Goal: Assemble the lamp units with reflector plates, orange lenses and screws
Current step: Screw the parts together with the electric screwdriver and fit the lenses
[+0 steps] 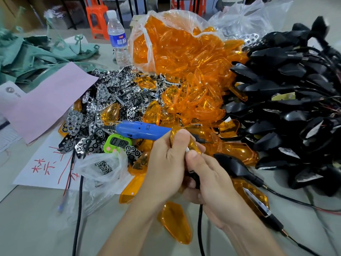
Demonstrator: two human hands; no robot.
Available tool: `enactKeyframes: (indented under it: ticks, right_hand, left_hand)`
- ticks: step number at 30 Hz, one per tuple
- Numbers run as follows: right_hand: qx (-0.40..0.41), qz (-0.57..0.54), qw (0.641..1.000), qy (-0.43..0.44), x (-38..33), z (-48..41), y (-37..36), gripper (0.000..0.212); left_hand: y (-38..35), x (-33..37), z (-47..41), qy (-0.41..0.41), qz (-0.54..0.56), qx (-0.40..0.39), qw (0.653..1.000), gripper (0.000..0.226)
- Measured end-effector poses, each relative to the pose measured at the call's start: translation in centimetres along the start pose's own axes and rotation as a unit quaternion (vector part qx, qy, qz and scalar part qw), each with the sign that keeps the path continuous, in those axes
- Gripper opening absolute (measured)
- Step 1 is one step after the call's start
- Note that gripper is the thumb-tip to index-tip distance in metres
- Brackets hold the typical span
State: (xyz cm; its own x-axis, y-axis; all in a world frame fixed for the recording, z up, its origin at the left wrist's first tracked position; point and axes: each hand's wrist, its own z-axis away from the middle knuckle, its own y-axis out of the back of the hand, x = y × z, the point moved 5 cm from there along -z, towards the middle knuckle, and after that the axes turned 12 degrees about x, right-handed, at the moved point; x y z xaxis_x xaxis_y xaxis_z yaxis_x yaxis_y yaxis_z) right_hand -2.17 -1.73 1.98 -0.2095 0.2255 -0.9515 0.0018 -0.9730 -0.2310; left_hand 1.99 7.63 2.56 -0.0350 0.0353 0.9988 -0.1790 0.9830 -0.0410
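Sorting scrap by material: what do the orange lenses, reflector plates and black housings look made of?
Orange lenses: translucent glossy plastic; things show through them. Reflector plates: mirror-bright chrome finish, plated plastic or metal, cannot tell which. Black housings: opaque moulded plastic, probably, with dull sheen.

table [27, 228] under lenses [193, 71], plates [110, 93], housings [276, 89]

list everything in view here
orange lenses: many, orange, centre heap and clear bag
reflector plates: many, silver, pile left of lenses
lamp housings: many, black, heap at right
screws: many, grey, clear bag, left
screwdriver: one, blue, before the piles
timer: one, green, beside screwdriver
water bottle: one, clear, back
pink sheet: one, pink, left
white sheet: one, white, near left
lamp unit: one, orange, in both hands
left hand: one, grips lamp unit
right hand: one, holds lamp unit
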Motion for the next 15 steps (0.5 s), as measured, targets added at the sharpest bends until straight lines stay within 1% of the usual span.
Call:
enactKeyframes:
  ticks: [1, 2, 3, 4, 5, 7, 9, 13, 15]
  right_hand:
    - [0.005, 0.053, 0.997, 0.051, -0.4, 0.0, 0.2, 0.025]
    - [0.022, 0.119, 0.987, 0.110, -0.8, 0.0, 0.3, 0.023]
    - [0.043, 0.174, 0.971, 0.156, -1.3, 0.0, 0.4, 0.024]
    - [0.064, 0.216, 0.956, 0.186, -1.5, 0.1, 0.3, 0.033]
    - [0.086, 0.241, 0.946, 0.200, -1.6, 0.2, 0.2, 0.043]
    - [0.120, 0.261, 0.933, 0.215, -1.8, 0.5, -0.2, 0.054]
    - [0.134, 0.259, 0.930, 0.225, -1.8, 0.9, -0.6, 0.053]
    - [0.138, 0.230, 0.938, 0.221, -1.2, 0.9, -1.0, 0.048]
    - [0.130, 0.243, 0.937, 0.214, -1.3, 0.9, -1.0, 0.045]
  left_hand:
    - [0.1, 0.2, -0.2, 0.033, 0.026, -0.014, 0.999, 0.037]
    - [0.1, 0.5, -0.4, 0.070, 0.071, -0.026, 0.995, 0.036]
    - [-0.1, 0.9, -0.4, 0.100, 0.125, -0.035, 0.986, 0.039]
    - [-0.2, 1.3, -0.3, 0.118, 0.169, -0.033, 0.978, 0.048]
    - [-0.3, 1.6, -0.3, 0.125, 0.198, -0.021, 0.972, 0.056]
    - [-0.3, 2.0, -0.2, 0.117, 0.228, 0.013, 0.967, 0.061]
    - [-0.3, 2.2, -0.3, 0.108, 0.240, 0.032, 0.964, 0.057]
    - [0.2, 1.9, -0.5, 0.112, 0.233, 0.033, 0.965, 0.042]
    - [0.3, 1.7, -0.6, 0.108, 0.230, 0.028, 0.967, 0.041]
